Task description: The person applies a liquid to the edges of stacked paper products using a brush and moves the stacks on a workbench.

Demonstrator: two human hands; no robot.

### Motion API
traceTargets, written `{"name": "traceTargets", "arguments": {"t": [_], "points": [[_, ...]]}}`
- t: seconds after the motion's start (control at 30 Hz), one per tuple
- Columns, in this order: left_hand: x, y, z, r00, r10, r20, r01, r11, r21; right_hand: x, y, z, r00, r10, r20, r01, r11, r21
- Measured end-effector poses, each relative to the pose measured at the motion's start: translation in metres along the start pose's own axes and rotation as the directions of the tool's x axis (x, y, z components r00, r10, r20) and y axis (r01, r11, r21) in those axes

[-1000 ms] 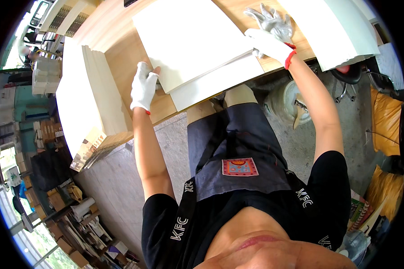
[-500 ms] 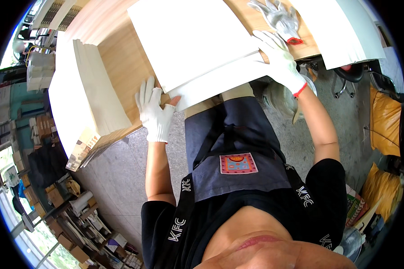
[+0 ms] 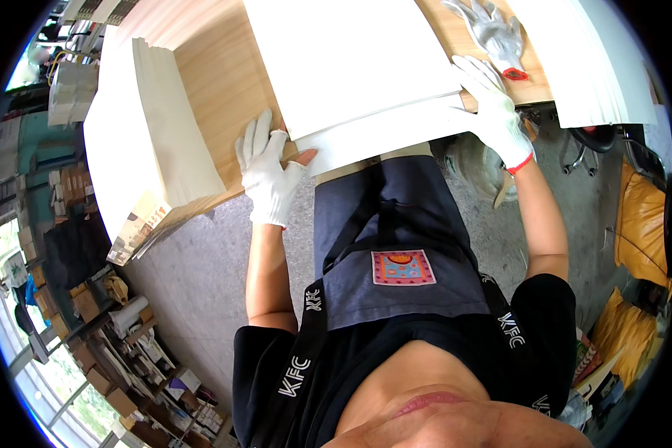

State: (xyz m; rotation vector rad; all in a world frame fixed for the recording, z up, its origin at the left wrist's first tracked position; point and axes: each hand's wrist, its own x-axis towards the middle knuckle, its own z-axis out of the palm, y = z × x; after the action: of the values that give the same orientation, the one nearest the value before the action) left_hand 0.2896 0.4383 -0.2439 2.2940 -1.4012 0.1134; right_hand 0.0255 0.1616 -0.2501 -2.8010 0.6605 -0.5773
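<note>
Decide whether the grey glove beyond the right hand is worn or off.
Off: the grey glove lies on the wooden table, with no wrist in its red-edged cuff.

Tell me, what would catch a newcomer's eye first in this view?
Probably the bright white paper on the wooden table at top centre, with the gloved left hand at its left near corner and the gloved right hand at its right. Next might come the colourful patch on the person's dark clothing, around mid-picture. A grey glove with a red cuff lies just beyond the right hand.
</note>
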Motion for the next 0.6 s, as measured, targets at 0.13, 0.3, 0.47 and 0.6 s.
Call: {"name": "traceTargets", "arguments": {"t": [0.13,0.3,0.47,0.6], "points": [[0.0004,0.0003,0.0001,1.0,0.014,0.017,-0.015,0.999,0.041,-0.0014,0.0004,0.0021,1.0,0.008,0.003,-0.007,1.0,-0.018],[-0.0018,-0.0028,0.0008,0.999,0.009,0.04,-0.011,0.999,0.05,-0.0019,0.0026,0.0053,1.0,-0.007,-0.01,0.007,1.0,-0.028],[-0.0012,-0.0038,0.0022,0.999,0.016,0.041,-0.018,0.999,0.052,-0.0034,0.0053,0.0071,1.0,-0.003,-0.003,0.002,0.999,-0.054],[-0.0008,-0.0041,0.0015,0.999,0.028,0.041,-0.03,0.998,0.052,-0.0031,0.0045,0.0091,1.0,0.012,-0.001,-0.012,0.995,-0.095]]}}
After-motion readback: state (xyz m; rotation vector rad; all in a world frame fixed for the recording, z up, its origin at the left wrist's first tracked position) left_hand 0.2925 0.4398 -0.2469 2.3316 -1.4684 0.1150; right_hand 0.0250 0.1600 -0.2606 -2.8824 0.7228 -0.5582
